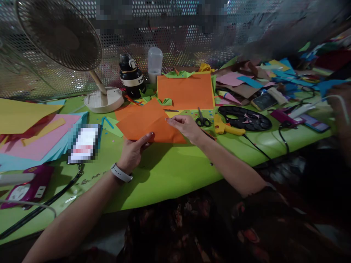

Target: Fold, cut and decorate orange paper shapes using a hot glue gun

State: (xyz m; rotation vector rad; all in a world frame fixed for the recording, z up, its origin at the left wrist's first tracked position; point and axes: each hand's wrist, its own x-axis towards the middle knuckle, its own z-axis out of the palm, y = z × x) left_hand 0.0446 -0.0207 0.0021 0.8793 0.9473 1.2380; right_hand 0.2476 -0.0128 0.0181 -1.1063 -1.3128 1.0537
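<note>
An orange sheet of paper (148,118) is held at an angle above the green-covered table. My left hand (135,149) grips its lower left edge, thumb on top and the other fingers underneath. My right hand (184,127) pinches the sheet near its right side with thumb and forefinger. Behind it a larger orange panel (185,91) with a yellow border and green paper leaves leans upright. Black scissors (203,121) lie open to the right of my right hand, beside a yellow glue gun (227,127).
A white fan (104,99) and a black bottle (132,78) stand at the back. Coloured paper sheets (35,137) and a phone (84,144) lie on the left. A black palette tray (246,118), paper scraps (236,78) and cables occupy the right, near another person's arm (340,106).
</note>
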